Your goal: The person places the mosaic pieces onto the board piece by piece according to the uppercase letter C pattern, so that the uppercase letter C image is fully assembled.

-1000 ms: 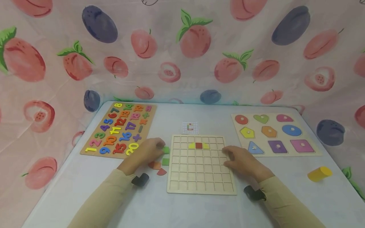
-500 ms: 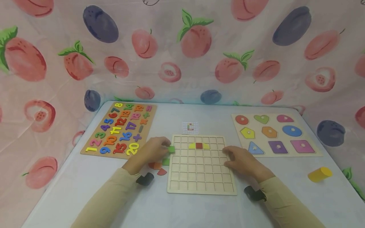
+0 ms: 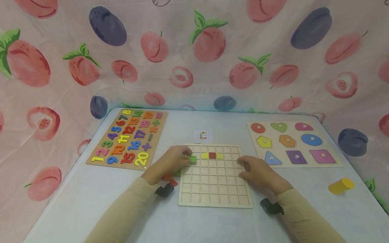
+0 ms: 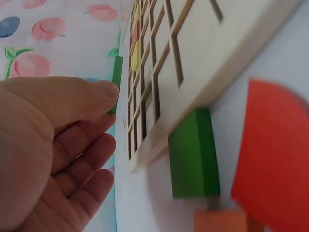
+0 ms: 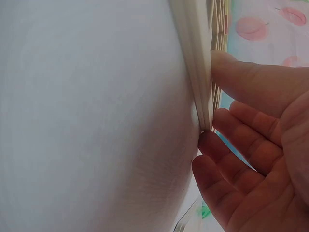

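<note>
A person's left hand [image 3: 173, 161] pinches a green square tile [image 3: 192, 159] between thumb and fingertips, holding it over the upper-left cells of a wooden grid board [image 3: 212, 195] at the centre of a white table [image 3: 76, 199]. The right hand [image 3: 258, 172] rests with relaxed fingers against the board's right edge, thumb on top and fingers along the side.

Three pieces already sit in the grid's second row: a red square [image 3: 212, 155] flanked by two yellow quarter-rounds [image 3: 205, 155]. Beside the board's left edge lie loose pieces, largely hidden behind the left hand in the head view; the left wrist view shows one more green tile [image 4: 193, 152], a red curved piece [image 4: 273, 159] and an orange one [image 4: 219, 221] cut off at the frame's bottom.

Readable writing is confined to the number puzzle [image 3: 127, 138] at left, showing numerals 1 to 20 and arithmetic signs. A small pattern card [image 3: 203, 136] beyond the board is too small to read. At right sits a nine-shape knob puzzle [image 3: 293, 143] and one yellow cylinder [image 3: 340, 185].
</note>
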Action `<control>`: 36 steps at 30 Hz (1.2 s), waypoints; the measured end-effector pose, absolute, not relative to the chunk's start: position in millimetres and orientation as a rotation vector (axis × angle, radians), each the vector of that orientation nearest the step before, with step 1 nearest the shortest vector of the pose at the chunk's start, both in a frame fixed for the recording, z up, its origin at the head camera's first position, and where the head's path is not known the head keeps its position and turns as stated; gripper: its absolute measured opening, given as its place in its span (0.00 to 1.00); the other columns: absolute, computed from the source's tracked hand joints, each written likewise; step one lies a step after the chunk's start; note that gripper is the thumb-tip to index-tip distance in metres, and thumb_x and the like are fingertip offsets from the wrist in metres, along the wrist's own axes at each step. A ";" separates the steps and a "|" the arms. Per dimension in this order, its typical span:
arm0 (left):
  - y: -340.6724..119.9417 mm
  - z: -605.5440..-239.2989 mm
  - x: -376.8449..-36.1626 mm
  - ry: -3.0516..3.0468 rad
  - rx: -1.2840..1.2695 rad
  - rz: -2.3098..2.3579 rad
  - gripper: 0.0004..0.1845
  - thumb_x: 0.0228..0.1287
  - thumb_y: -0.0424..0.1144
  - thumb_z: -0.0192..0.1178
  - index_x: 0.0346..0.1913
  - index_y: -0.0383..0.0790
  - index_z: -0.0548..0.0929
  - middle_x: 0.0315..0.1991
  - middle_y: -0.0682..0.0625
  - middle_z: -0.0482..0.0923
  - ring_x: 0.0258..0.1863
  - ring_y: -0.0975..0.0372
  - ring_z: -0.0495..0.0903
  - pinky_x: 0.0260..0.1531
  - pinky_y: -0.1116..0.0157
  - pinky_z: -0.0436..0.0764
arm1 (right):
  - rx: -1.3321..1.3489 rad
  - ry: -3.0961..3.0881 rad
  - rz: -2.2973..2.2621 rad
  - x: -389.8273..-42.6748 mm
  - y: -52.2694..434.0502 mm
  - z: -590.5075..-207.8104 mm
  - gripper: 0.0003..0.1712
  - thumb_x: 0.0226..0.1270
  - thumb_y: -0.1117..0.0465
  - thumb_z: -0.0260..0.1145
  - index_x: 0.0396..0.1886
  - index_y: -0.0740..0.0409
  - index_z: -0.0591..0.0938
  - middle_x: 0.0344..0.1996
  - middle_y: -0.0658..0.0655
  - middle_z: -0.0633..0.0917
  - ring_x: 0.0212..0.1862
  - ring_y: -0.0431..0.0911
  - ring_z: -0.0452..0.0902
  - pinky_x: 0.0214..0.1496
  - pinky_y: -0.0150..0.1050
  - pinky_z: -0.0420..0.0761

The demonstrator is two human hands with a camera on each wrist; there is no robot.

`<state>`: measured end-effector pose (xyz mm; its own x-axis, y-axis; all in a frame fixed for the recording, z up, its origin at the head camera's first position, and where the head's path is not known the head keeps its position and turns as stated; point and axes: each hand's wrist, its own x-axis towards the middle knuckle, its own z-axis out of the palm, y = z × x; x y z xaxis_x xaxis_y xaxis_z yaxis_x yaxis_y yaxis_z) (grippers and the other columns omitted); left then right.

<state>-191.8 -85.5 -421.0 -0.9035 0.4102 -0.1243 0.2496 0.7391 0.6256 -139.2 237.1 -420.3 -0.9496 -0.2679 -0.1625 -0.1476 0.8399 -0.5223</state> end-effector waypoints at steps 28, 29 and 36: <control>-46.1 -425.5 -188.2 2.696 0.558 0.840 0.18 0.64 0.35 0.64 0.57 0.39 0.83 0.55 0.48 0.82 0.59 0.55 0.78 0.60 0.58 0.75 | -0.314 2.781 -0.765 -138.9 236.6 -418.2 0.32 0.62 0.62 0.72 0.65 0.64 0.75 0.65 0.65 0.75 0.70 0.63 0.64 0.69 0.59 0.65; -45.7 -425.4 -188.1 2.697 0.559 0.840 0.18 0.64 0.35 0.64 0.57 0.39 0.83 0.55 0.48 0.82 0.59 0.55 0.78 0.60 0.58 0.75 | -0.318 2.783 -0.763 -139.0 236.7 -418.3 0.32 0.62 0.62 0.72 0.65 0.64 0.75 0.65 0.65 0.75 0.70 0.63 0.64 0.69 0.59 0.65; -42.9 -425.3 -187.7 2.700 0.579 0.849 0.17 0.64 0.34 0.65 0.56 0.38 0.83 0.55 0.46 0.82 0.60 0.54 0.77 0.61 0.58 0.74 | -0.321 2.787 -0.767 -139.0 237.3 -418.6 0.32 0.62 0.62 0.72 0.65 0.64 0.75 0.65 0.65 0.76 0.70 0.63 0.65 0.69 0.59 0.64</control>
<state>-187.7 -42.9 -425.3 -0.8891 0.4422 -0.1180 0.2952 0.7511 0.5905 -139.0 237.3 -418.6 -0.9488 -0.2699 -0.1643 -0.1479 0.8388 -0.5239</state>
